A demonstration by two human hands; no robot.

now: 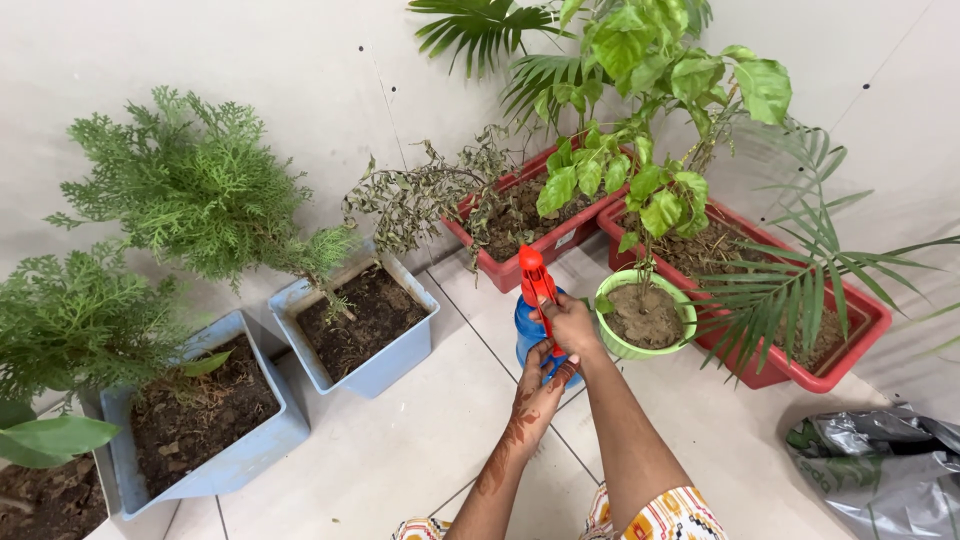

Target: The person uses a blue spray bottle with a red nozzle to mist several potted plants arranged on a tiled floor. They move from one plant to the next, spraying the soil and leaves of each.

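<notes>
A blue spray bottle [527, 335] with an orange-red trigger head [533, 276] is held up in the middle of the head view. My right hand [573, 325] grips the orange head from the right side. My left hand [540, 385], marked with henna, supports the bottle from below at its base. The nozzle points away toward the plants at the wall. Just right of the bottle stands a small round green pot [640, 348] with soil and a leafy plant.
Two red rectangular planters [520, 268] [850, 345] stand at the back right, with palm fronds over one. Light blue square pots [385, 365] [240, 455] with feathery green shrubs line the left wall. A grey plastic bag [880, 465] lies at the right on the tiled floor.
</notes>
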